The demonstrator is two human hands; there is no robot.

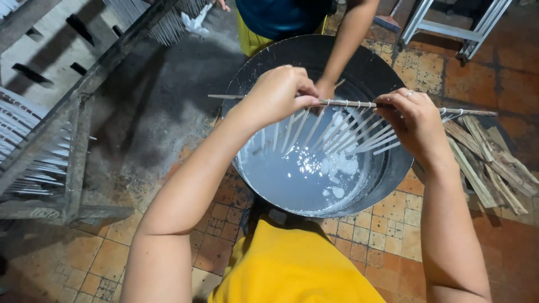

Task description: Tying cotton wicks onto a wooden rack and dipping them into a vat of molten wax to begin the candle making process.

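A person is holding a thin wooden rod [359, 104] level over a wide dark vat [393, 168], with a row of slim white candles [337, 130] hanging from it by tied wicks. The left hand [278, 95] is closed around the rod toward nine o'clock, fingers curled over the top. The right hand [416, 124] is gripping it toward three o'clock, thumb and fingers pinched on the wood. The rod is lying across the upper half of the vat's mouth, its bare ends reaching past both hands.

The candles are tilting and fanning down toward the pale wax [303, 179] filling the vat. Their lower ends are appearing to hover just above the liquid or only brushing it; whether they are touching cannot be told. They are already looking coated and white, though thin, so by the look of it the dipping is under way and more layers are probably left. Soft white lumps are floating on the wax near the middle.

At twelve o'clock, a second person in a blue top is reaching an arm [345, 42] down to the vat's far rim, that hand mostly hidden behind the rod. At three o'clock, a pile of split wood [494, 163] is lying on the tiled floor. At nine and ten o'clock, timber racks [50, 151] are holding more rows of thin white candles. At one o'clock, a metal ladder [449, 28] is standing well apart. At six o'clock, the holder's yellow clothing [292, 264] is filling the foreground.
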